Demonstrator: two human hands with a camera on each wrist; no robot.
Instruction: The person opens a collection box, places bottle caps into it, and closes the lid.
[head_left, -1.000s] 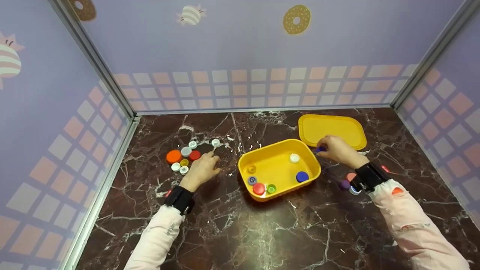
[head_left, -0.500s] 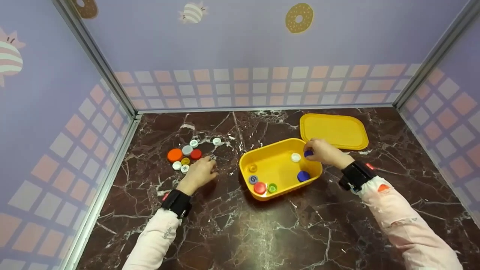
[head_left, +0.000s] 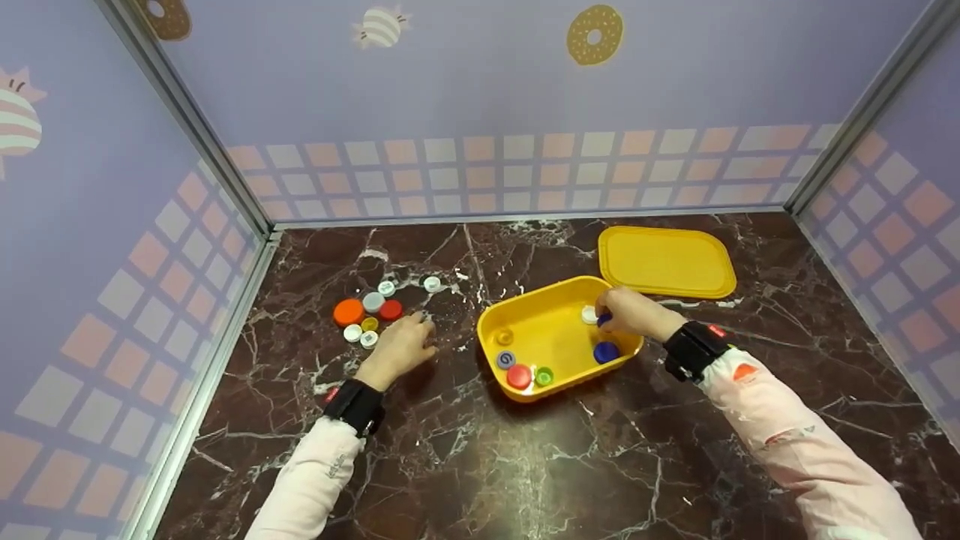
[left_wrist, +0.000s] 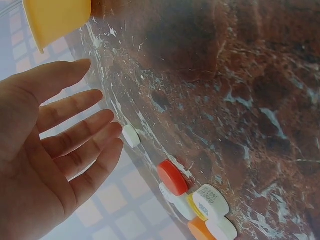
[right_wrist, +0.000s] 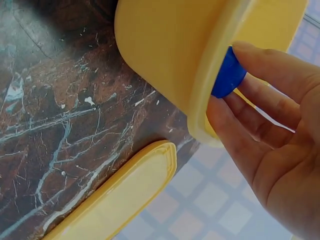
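Observation:
My right hand (head_left: pixel 637 311) reaches over the right rim of the yellow box (head_left: pixel 540 296) and pinches a blue bottle cap (right_wrist: pixel 230 75) between thumb and fingers. Inside the box lie a white cap (head_left: pixel 590 315), a larger blue cap (head_left: pixel 606 352), a red cap (head_left: pixel 518 376), a green cap (head_left: pixel 544 376), a grey cap and a yellow one. On the left, my left hand (left_wrist: pixel 60 135) holds nothing, its fingers loosely bent above the table. Beside it sits a group of caps, among them a red cap (left_wrist: pixel 172 178) and an orange cap (head_left: pixel 349 311).
A yellow lid (head_left: pixel 667 262) lies flat behind the box on the right. One white cap (head_left: pixel 432 284) sits apart, beyond the left hand. Patterned panels (head_left: pixel 480 172) enclose the dark marbled table (head_left: pixel 465 465) at the back and both sides.
My right hand has carried the blue cap from beside the lid leftward, over the rim and into the box. The left hand has barely moved.

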